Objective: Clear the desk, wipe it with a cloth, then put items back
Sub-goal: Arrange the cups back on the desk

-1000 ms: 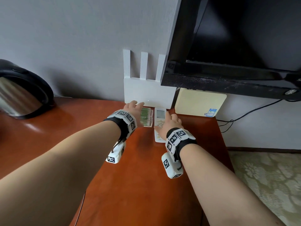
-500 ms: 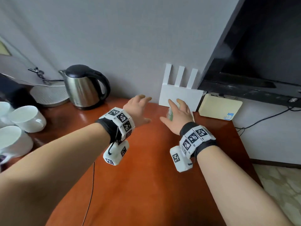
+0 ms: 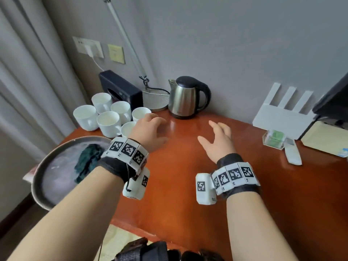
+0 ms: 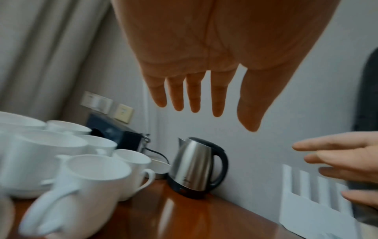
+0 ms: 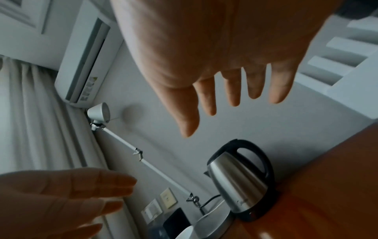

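Observation:
Both my hands hover empty above the red-brown desk [image 3: 180,185]. My left hand [image 3: 150,130] has relaxed fingers and sits just right of several white cups [image 3: 109,117]; in the left wrist view the left hand [image 4: 204,90] shows straight fingers over the cups [image 4: 92,174]. My right hand [image 3: 218,140] is spread open in the desk's middle, short of the steel kettle [image 3: 188,97]. A dark green cloth [image 3: 88,162] lies in a round metal basin [image 3: 43,187] at the left. A clear box with green packets [image 3: 274,139] and a white remote [image 3: 292,153] lie at the right.
A white router [image 3: 282,119] leans on the wall at the back right, beside a cream box [image 3: 323,140] and a dark TV [image 3: 335,98]. A black tissue box [image 3: 120,89] and a lamp base [image 3: 154,100] stand behind the cups.
Both hands have left the green-packet box and the remote at the right and swung left to the desk's middle. The view has turned left, bringing cups, kettle and basin into sight.

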### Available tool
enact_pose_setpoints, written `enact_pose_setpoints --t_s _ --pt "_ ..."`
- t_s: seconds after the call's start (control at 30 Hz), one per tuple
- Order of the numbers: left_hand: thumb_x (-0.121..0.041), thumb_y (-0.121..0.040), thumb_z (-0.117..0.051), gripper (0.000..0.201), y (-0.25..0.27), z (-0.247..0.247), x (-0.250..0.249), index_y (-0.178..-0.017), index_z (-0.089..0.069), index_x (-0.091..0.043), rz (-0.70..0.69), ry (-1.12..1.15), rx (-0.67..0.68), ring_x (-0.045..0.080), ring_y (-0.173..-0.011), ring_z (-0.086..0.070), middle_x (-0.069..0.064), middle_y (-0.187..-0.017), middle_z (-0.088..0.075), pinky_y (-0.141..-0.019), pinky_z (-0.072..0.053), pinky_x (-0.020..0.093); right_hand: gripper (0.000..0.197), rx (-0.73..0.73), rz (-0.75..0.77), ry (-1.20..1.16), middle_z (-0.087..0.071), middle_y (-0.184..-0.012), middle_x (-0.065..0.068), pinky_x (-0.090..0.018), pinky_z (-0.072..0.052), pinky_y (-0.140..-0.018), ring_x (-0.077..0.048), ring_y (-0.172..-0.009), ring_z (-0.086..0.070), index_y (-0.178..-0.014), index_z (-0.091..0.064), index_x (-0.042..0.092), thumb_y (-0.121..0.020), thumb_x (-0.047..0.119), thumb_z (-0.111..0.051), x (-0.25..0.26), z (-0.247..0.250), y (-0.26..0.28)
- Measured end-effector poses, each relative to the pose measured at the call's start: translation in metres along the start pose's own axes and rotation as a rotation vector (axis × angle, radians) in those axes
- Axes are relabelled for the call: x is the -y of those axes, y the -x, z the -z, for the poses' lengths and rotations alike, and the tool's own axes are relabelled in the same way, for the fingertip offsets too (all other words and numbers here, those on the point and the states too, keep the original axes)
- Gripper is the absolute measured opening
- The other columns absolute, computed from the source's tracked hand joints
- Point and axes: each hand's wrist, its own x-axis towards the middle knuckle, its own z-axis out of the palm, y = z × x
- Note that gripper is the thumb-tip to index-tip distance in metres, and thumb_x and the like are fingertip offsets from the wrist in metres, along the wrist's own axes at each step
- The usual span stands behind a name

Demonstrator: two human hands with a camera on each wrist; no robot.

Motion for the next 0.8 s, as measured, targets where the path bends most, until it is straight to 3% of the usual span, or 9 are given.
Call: enact_pose_setpoints --t_s 0.2,0.4,0.6,0.8 --pt "-0.024 -0.083 -0.069 0.056 0.028 0.005 0.035 -0.134 -0.049 -0.018 0.262 0.156 -0.146 0.027 -0.129 -0.042 0.005 -0.143 -0.038 -0.11 -0.032 0.033 0.059 0.115 0.101 0.051 -0.024 -0.15 -0.003 -0.031 -0.023 -0.113 -0.023 -0.138 -0.028 -0.145 -0.031 0.023 -0.091 0.033 -0.054 0.009 -0.011 -0.009" --pt "-0.022 -0.083 -0.067 0.057 0.029 -0.001 0.049 -0.136 -0.046 -0.019 0.361 0.182 -0.234 0.023 -0.133 -0.037 0.005 -0.144 -0.037 -0.108 -0.028 0.029 0.058 0.195 0.163 0.078 -0.026 -0.149 -0.003 -0.032 -0.024 -0.113 -0.023 -0.136 -0.031 -0.145 -0.032 0.022 -0.092 0.031 -0.054 0.005 -0.016 -0.028" --pt "-0.027 -0.083 -0.068 0.071 -0.001 -0.014 0.086 -0.145 -0.033 -0.024 0.41 0.115 -0.101 0.026 -0.134 -0.036 0.004 -0.147 -0.033 -0.111 -0.03 0.034 0.058 0.283 0.161 0.113 -0.026 -0.149 -0.003 -0.031 -0.025 -0.112 -0.021 -0.136 -0.033 -0.145 -0.031 0.021 -0.092 0.03 -0.054 0.024 -0.049 -0.06" --pt "-0.044 -0.078 -0.068 0.092 -0.058 -0.021 0.126 -0.15 -0.012 -0.03 0.38 0.071 0.085 0.028 -0.135 -0.034 0.001 -0.153 -0.021 -0.109 -0.035 0.039 0.065 0.361 0.203 0.279 -0.023 -0.149 -0.002 -0.033 -0.026 -0.112 -0.024 -0.136 -0.031 -0.147 -0.025 0.025 -0.09 0.03 -0.057 0.071 -0.097 -0.124"
